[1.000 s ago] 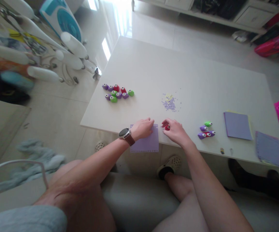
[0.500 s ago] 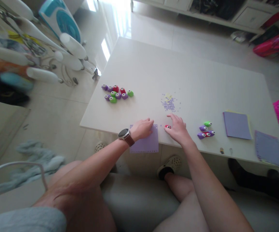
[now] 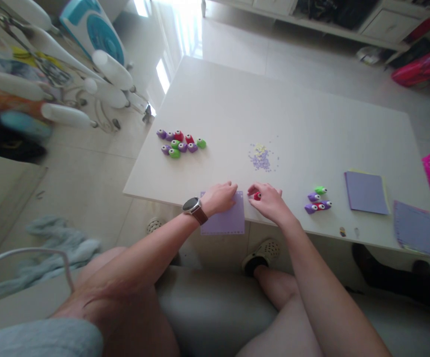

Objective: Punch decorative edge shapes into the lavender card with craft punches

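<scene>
My left hand, with a watch on its wrist, lies flat over a purple sheet of paper that overhangs the table's near edge. Small punched holes run along the sheet's edges. Just right of the sheet, my right hand is closed around a small red craft punch, its fingers and thumb curled about it. Beyond the hands is a pile of purple and yellow paper bits. Several purple, red and green craft punches stand at the left; another group of punches sits at the right.
A stack of purple and yellow paper lies on the white table at the right. Another paper pile with punched edges is near the right corner. Two tiny items lie near the front edge. A person's dark-clothed legs show below right.
My right hand has moved slightly left toward the purple sheet, and its spread fingers have closed around the red punch. My left hand has stayed in place on the sheet.
</scene>
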